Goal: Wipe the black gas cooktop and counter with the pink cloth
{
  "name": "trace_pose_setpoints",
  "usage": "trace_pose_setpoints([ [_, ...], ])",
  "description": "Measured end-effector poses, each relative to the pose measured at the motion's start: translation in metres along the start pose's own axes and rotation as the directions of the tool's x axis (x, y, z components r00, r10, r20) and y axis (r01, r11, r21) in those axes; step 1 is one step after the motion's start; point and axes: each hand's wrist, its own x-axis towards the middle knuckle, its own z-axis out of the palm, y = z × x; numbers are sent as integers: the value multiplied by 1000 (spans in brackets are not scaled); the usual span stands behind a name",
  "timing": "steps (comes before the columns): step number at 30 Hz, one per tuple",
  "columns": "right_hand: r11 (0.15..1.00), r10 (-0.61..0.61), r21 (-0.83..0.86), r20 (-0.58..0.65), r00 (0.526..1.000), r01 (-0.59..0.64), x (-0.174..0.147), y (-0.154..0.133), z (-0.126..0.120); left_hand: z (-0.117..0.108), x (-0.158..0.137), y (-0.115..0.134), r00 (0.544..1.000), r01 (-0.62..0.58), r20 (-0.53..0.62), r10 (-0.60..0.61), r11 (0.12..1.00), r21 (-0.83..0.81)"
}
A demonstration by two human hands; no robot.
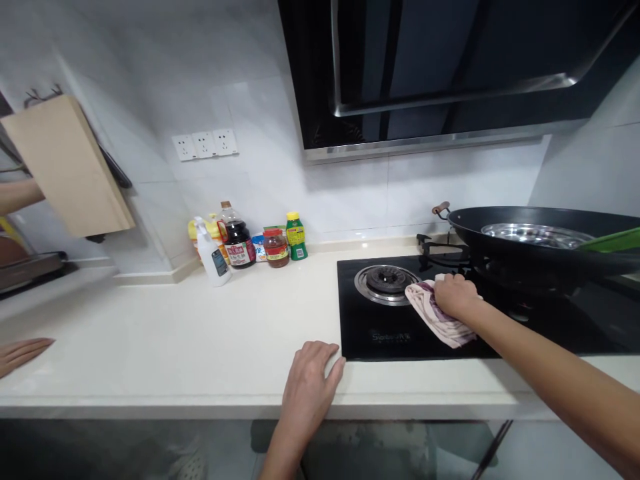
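My right hand [456, 297] is closed on a striped cloth [435, 313], pressing it against the black glass cooktop [370, 333]. The cloth lies just right of the left burner [387, 281], its near corner spread toward the cooktop's front edge. My left hand [311, 377] rests on the white counter [200, 360] beside the cooktop's front left corner, fingers extended and holding nothing. Right of my right hand, a large black wok [470, 230] stands over the other burner. Inside it are a shiny metal strainer-like piece [535, 235] and a green-handled utensil [613, 240].
By the wall stand a white spray bottle [214, 257], a dark sauce bottle [237, 240], a red-lidded jar [275, 248] and a green bottle [296, 237]. A black range hood [440, 53] overhangs the cooktop. Another person's hand [23, 355] rests at left, below a hanging cutting board [67, 167].
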Motion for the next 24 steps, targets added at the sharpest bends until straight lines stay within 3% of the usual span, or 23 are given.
trace_pose_setpoints([
  [3, 1000, 6, 25, 47, 999, -7, 3, -5, 1, 0, 0, 0, 1000, -3, -11, 3, 1000, 2],
  [8, 980, -176, 107, 75, 982, 168, -31, -39, 5, 1, 0, 2, 1000, 24, 8, -24, 1000, -10],
  [11, 938, -323, 159, 82, 943, 307, -59, -59, 5, -3, 0, 5, 998, 52, 22, -51, 997, -50],
  [14, 856, -484, 256, 96, 870, 449, -73, -79, 1, -6, 0, 8, 997, 65, 37, -62, 994, -83],
  [17, 805, -553, 313, 89, 828, 504, -65, -99, -4, -5, 0, 8, 998, 55, 37, -53, 997, -57],
  [24, 826, -523, 270, 42, 851, 494, -1, -134, 2, 1, -2, 5, 1000, 11, 14, -11, 1000, 18],
])
